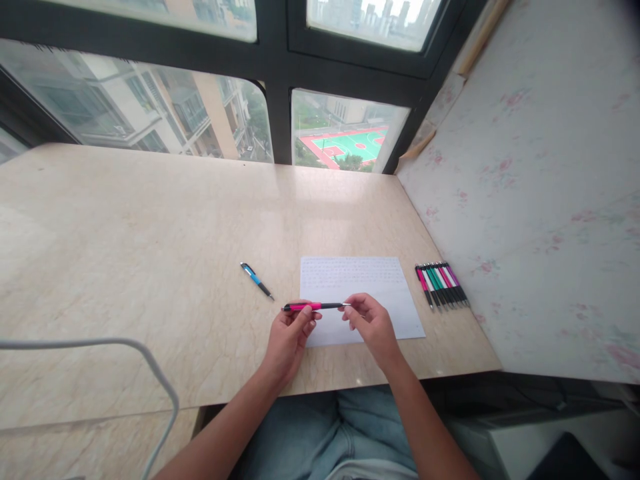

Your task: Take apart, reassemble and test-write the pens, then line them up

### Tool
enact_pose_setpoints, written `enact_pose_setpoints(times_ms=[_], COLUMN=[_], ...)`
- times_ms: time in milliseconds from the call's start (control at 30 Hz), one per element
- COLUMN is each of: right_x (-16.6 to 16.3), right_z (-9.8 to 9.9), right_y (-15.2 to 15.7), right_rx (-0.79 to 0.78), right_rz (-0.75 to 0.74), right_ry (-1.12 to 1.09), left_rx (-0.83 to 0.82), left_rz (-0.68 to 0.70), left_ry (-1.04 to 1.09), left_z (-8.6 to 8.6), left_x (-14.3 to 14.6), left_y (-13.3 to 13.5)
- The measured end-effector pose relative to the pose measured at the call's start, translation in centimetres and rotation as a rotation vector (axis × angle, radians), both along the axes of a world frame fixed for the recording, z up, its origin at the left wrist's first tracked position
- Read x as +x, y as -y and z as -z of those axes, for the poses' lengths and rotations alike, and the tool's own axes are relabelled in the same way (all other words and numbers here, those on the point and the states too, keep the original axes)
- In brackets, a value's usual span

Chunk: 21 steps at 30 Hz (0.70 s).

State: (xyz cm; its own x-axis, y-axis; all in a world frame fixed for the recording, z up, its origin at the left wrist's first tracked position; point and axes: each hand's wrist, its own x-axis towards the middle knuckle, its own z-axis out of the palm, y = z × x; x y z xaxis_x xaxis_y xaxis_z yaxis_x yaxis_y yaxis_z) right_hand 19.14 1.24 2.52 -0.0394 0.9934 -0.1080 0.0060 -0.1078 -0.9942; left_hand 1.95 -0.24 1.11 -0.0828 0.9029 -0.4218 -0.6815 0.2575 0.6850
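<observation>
A pink pen (pixel 313 307) with a black grip lies level between my hands, above the lower part of a white sheet of paper (pixel 370 313). My left hand (pixel 293 333) is closed round its pink barrel. The fingers of my right hand (pixel 369 323) pinch the metal tip at the other end. Rows of small writing fill the top of the sheet; its lower part that shows is blank. To the left of the paper a blue pen (pixel 257 281) with a black grip lies slanted on the tabletop.
Several pens (pixel 443 285) in pink, green, white and purple lie side by side near the papered wall (pixel 545 200). The marble-patterned tabletop (pixel 150 267) reaches back to dark-framed windows (pixel 277 100). A grey cable (pixel 100 343) curves in at the lower left.
</observation>
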Motion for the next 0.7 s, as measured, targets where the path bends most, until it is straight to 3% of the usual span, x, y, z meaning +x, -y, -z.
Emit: enact_pose_setpoints(times_ms=[333, 500, 700], right_x=[1.1, 1.0, 0.7], right_z=[-0.2, -0.2, 0.4], right_y=[0.2, 0.4, 0.8], right_rx=[0.073, 0.102, 0.028], right_rz=[-0.087, 0.022, -0.028], right_ry=[0.305, 0.292, 0.21], left_rx=[0.029, 0.055, 0.05], left_rz=[0.129, 0.182, 0.162], left_ry=[-0.041, -0.105, -0.145], left_z=[0.0, 0.3, 0.1], left_x=[0.2, 0.3, 0.2], left_y=[0.4, 0.6, 0.5])
